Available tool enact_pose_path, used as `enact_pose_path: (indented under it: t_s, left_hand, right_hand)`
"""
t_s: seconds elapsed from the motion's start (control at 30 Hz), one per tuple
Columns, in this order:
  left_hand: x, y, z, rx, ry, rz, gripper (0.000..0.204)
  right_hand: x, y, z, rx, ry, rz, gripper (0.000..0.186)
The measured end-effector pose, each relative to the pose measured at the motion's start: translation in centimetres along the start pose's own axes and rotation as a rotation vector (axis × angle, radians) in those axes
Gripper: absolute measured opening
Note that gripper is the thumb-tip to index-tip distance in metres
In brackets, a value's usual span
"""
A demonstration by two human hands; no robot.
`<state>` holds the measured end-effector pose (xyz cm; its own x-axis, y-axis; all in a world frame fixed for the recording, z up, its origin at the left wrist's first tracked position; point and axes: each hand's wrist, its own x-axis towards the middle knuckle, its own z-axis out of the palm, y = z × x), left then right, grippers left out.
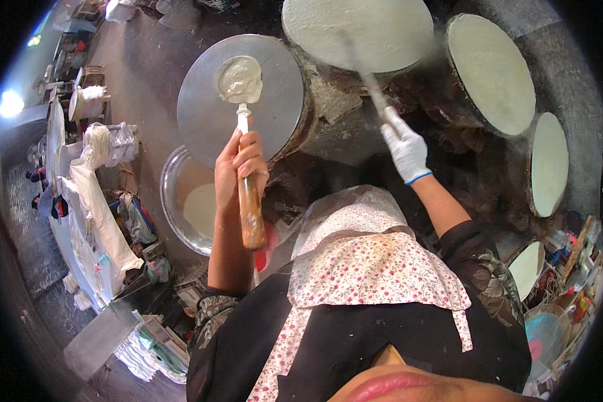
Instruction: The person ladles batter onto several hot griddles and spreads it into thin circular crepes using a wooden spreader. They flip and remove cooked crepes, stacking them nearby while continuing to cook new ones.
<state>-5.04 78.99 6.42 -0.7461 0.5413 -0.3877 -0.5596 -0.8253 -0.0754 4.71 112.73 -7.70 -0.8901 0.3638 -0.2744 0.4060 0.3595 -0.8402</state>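
My bare left hand [241, 164] is wrapped round the wooden handle of a ladle [252, 218]. The ladle's bowl is full of thick white batter [240, 79] and hangs over a round grey griddle [197, 94], whose visible surface is otherwise bare. In a white glove with a blue cuff edge, my right hand [407, 151] grips a long, thin flat tool, which looks like a spatula [374, 90] and is blurred. Its far end reaches over a round griddle covered by a white batter sheet [382, 30]; whether it touches the sheet I cannot tell.
A clear-rimmed basin [169, 194] of pale liquid stands below the bare griddle. More round griddles with white sheets [492, 74] [549, 164] curve along the right. Far left, a long table [80, 228] bears white cloth. A fan [544, 338] and clutter stand lower right.
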Motion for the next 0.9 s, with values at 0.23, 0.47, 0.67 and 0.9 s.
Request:
enact_pose_path:
  t_s: [0.23,0.47,0.67,0.9]
  left_hand:
    - [4.4,3.4,-3.0,0.569,0.186,0.048,0.034]
    - [8.2,1.8,-8.4,1.817,0.330,0.645,0.047]
    - [11.1,7.0,-10.3,2.519,0.387,0.880,0.050]
    - [8.9,15.4,-8.2,1.987,0.548,1.163,0.053]
  right_hand:
    - [-6.1,-3.9,9.2,0.214,-0.039,-0.054,0.055]
    - [-8.7,-2.7,14.6,0.263,0.039,-0.021,0.054]
    - [-10.4,-3.7,17.0,0.070,0.179,-0.143,0.052]
    - [-5.3,-13.0,20.2,-0.025,0.138,-0.032,0.047]
